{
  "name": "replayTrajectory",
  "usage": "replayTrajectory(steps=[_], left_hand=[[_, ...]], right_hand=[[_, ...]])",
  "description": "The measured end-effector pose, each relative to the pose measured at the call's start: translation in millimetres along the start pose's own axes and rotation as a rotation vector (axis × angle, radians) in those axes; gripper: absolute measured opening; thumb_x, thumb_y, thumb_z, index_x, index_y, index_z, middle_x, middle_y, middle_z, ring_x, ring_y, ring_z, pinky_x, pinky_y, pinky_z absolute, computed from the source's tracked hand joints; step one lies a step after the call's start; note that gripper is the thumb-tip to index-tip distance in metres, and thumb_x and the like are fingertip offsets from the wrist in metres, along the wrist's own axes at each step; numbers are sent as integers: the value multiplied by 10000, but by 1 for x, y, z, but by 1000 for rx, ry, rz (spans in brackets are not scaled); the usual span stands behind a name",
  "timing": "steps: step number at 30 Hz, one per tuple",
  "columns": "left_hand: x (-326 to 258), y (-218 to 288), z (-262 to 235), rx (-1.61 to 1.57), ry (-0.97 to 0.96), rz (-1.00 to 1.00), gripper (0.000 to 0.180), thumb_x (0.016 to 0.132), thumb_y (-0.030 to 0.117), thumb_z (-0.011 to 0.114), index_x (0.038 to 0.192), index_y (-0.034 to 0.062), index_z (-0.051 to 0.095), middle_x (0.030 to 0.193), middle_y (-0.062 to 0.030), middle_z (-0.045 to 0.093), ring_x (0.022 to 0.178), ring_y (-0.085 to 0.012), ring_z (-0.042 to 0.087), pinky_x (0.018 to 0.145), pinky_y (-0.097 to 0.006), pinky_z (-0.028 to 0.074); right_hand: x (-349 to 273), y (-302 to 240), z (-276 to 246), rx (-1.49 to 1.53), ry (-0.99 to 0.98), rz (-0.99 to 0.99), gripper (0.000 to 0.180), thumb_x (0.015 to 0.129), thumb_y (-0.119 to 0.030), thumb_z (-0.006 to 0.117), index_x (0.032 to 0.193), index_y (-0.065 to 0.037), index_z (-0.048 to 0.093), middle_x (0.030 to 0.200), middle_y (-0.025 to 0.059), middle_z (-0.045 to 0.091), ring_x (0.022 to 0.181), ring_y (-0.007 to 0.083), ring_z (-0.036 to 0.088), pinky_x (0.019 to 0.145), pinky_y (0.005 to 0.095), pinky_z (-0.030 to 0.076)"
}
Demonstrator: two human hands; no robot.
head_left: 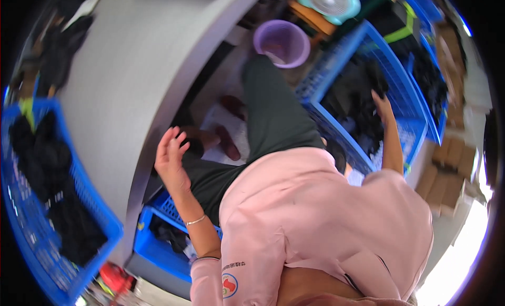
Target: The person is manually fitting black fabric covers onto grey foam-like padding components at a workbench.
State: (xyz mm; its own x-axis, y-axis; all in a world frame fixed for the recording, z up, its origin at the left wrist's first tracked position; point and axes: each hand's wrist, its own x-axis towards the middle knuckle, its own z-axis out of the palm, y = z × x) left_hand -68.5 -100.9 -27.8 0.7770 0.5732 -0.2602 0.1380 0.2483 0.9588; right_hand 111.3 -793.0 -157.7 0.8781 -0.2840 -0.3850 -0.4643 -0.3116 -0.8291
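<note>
My left hand is raised with its fingers spread beside the edge of the grey table and holds nothing. A thin bracelet sits on that wrist. My right hand reaches out to the right into a blue plastic basket and grips a black cloth on top of a heap of dark garments. My pink sleeves and dark green trousers fill the middle of the view.
On the table at the left stands another blue basket of black clothes. A purple bin and a teal fan sit beyond my knees. A blue crate is under the table, and cardboard boxes are at the right.
</note>
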Motion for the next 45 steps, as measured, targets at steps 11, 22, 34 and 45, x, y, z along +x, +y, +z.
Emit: replayTrajectory(steps=[11,22,34,45], left_hand=[[76,70,-149,814,690,596,227,898,175,700,1079,41,726,1325,-215,589,1210,-341,574,1002,-415,463],[195,144,-370,1724,796,685,481,832,455,710,1159,102,718,1434,-186,510,1380,-420,366,1127,-511,319],[85,98,-52,236,281,711,472,946,127,637,1307,-148,506,1242,-273,572,1154,-351,594,1069,-404,462],[-19,26,36,318,206,256,486,972,187,634,1371,-47,485,1282,-185,591,1064,-238,633,900,-332,519]], right_hand=[[-94,-176,283,-633,108,-1133,539,921,-14,597,1434,-11,434,1541,236,308,1395,403,366,1128,449,359],[-235,-239,417,-343,-400,-1349,453,838,40,640,1283,-28,584,1478,225,427,1362,367,448,1097,415,413],[-263,-274,478,290,-731,-916,691,894,-248,688,1431,-23,317,1449,212,366,1174,373,561,925,439,509],[-246,-305,489,576,-647,-882,303,845,-45,637,1145,-77,658,1116,126,605,1012,343,625,845,427,502]])
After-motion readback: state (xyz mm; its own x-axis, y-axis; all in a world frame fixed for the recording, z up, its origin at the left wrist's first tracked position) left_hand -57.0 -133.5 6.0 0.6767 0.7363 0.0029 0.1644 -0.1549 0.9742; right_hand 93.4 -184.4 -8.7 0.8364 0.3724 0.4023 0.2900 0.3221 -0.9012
